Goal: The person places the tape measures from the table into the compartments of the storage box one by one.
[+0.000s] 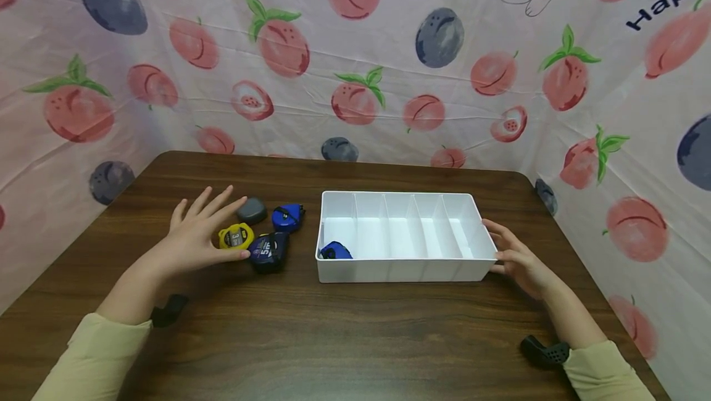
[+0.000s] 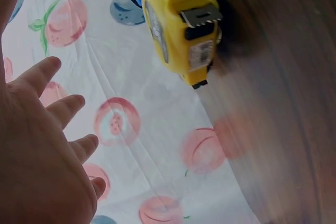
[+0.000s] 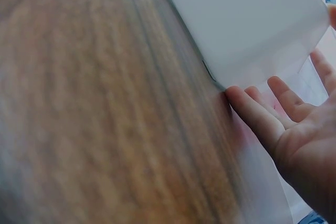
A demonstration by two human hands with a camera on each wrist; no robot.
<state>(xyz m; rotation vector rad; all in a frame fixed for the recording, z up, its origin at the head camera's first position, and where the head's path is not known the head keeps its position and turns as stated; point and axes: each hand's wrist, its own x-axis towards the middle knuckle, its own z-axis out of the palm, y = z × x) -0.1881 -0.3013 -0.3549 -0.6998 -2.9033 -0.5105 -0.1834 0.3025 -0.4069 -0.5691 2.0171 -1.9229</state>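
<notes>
My left hand (image 1: pixel 191 237) is spread over the left side of the table, fingers straight and nothing held. Beside its thumb stand a yellow tape measure (image 1: pixel 236 236) and a black-and-blue tape measure (image 1: pixel 269 252) marked 5m. The yellow one (image 2: pixel 184 30) shows its metal hook in the left wrist view. Behind them are a blue tape measure (image 1: pixel 287 218) and a dark grey rounded object (image 1: pixel 252 210). A white divided box (image 1: pixel 405 270) has another blue tape measure (image 1: pixel 336 250) in its leftmost compartment. My right hand (image 1: pixel 522 262) touches the box's right end with loosely extended fingers (image 3: pixel 252 114).
The brown wooden table (image 1: pixel 355 339) ends at a fruit-print cloth (image 1: pixel 383 80) hanging behind and at both sides. Thin white dividers split the box into several compartments. A black wrist strap (image 1: pixel 169 310) is on the left wrist, and another strap (image 1: pixel 544 351) on the right.
</notes>
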